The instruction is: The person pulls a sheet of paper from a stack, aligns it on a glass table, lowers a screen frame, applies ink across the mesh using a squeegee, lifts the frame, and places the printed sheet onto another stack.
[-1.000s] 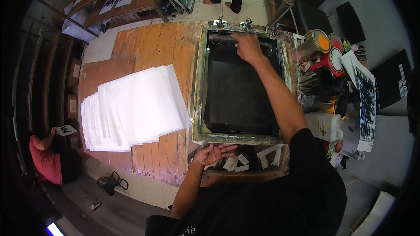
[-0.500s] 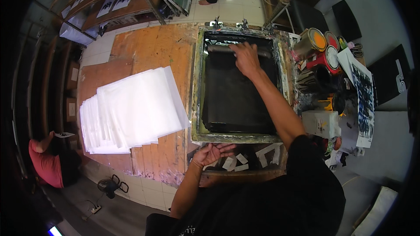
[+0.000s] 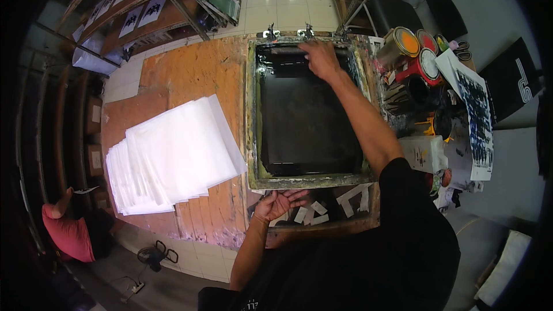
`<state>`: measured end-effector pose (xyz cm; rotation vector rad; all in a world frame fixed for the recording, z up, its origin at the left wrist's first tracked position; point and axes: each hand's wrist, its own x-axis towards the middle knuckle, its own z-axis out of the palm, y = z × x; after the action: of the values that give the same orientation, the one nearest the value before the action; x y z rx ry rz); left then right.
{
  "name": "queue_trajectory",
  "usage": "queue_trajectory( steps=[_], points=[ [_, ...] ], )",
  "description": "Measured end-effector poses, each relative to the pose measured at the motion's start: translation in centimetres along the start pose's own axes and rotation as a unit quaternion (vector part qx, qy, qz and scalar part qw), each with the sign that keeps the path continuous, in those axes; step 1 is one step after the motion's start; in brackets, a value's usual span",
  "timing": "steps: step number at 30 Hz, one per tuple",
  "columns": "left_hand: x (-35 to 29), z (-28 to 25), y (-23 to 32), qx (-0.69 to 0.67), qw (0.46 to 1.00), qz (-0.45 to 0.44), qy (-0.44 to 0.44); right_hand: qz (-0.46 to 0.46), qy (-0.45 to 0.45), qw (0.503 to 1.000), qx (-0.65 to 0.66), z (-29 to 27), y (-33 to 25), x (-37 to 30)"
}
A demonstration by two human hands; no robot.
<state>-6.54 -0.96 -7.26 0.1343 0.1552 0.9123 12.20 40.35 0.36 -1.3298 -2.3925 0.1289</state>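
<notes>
A large screen-printing frame (image 3: pixel 252 138) with dark, ink-covered mesh lies on the wooden table. My right hand (image 3: pixel 319 60) reaches to the frame's far end and grips a dark squeegee (image 3: pixel 279 57) lying across the wet mesh. My left hand (image 3: pixel 280 203) rests open, palm up, just below the frame's near edge, holding nothing. Beside it are bits of white tape (image 3: pixel 311 212) stuck on the table.
A fanned stack of white sheets (image 3: pixel 173 158) lies left of the frame. Paint cans (image 3: pixel 410 52), a white jug (image 3: pixel 423 152) and a printed sheet (image 3: pixel 475 109) crowd the right side. A person in red (image 3: pixel 66 233) crouches at the lower left near a floor fan (image 3: pixel 152 253).
My right hand has shifted slightly along the far end of the screen. My left hand stays open at the near edge.
</notes>
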Motion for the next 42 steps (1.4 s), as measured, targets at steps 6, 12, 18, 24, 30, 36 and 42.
queue_trajectory(
  steps=[6, 12, 18, 24, 30, 36, 42],
  points=[
    [-0.2, 0.0, -0.3, -0.007, 1.0, 0.022, 0.018, 0.025, -0.109, 0.993, 0.024, -0.9, -2.5, 1.2],
    [-0.3, 1.5, -0.9, -0.013, 0.991, 0.074, 0.11, 0.019, -0.055, 0.998, 0.022, -2.1, -1.7, -0.8],
    [-0.5, 4.6, -1.5, 0.029, 0.971, 0.093, 0.217, -0.016, -0.098, 0.995, -0.005, -2.7, -4.3, -5.6],
    [0.8, 8.0, -1.2, 0.124, 0.929, 0.066, 0.344, 0.032, -0.121, 0.992, 0.012, -2.1, -4.0, -3.0],
    [1.3, 8.2, -1.8, 0.176, 0.907, 0.073, 0.376, 0.03, -0.101, 0.994, 0.001, -3.0, -8.0, -10.7],
    [1.7, 10.0, -1.8, 0.161, 0.906, 0.09, 0.38, 0.025, -0.072, 0.997, 0.024, -7.9, -15.9, -23.5],
    [1.8, 12.1, -1.0, 0.199, 0.901, 0.108, 0.369, 0.019, -0.078, 0.996, 0.034, -12.3, -18.9, -25.9]
  ],
)
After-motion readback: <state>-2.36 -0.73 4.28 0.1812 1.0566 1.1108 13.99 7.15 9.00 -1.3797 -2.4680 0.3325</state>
